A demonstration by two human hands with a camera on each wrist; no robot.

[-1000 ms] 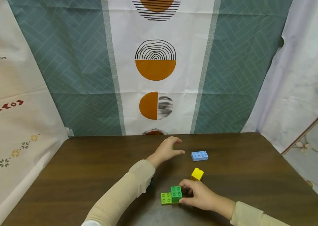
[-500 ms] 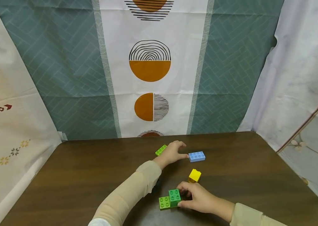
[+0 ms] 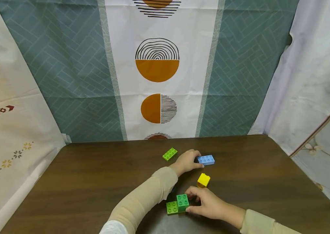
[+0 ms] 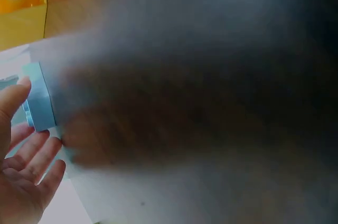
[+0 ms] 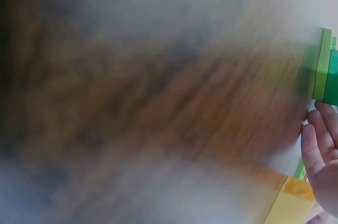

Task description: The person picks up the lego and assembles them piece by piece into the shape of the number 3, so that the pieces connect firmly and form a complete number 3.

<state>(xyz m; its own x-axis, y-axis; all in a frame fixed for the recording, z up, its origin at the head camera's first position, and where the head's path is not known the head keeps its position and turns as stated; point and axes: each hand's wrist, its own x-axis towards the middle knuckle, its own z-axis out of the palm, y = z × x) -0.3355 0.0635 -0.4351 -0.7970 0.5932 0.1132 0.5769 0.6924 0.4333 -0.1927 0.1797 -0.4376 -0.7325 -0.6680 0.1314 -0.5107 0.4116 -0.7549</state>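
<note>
In the head view my left hand is at the left end of a light blue toy building brick, thumb at its front side and fingers at the back. The left wrist view shows the thumb against this brick, the other fingers loosely spread. The brick lies on the table. My right hand holds a small stack from its right side: a darker green brick on the right half of a lime green brick. In the right wrist view, fingertips touch the green brick.
A yellow brick sits between the hands, just behind the right one. Farther back, left of the blue brick, lies a long lime green brick. The brown table has cloth hangings at its back and sides.
My left hand has moved right to the blue brick, uncovering the long lime green brick behind it. The right hand and green stack keep their place; the head view has shifted slightly.
</note>
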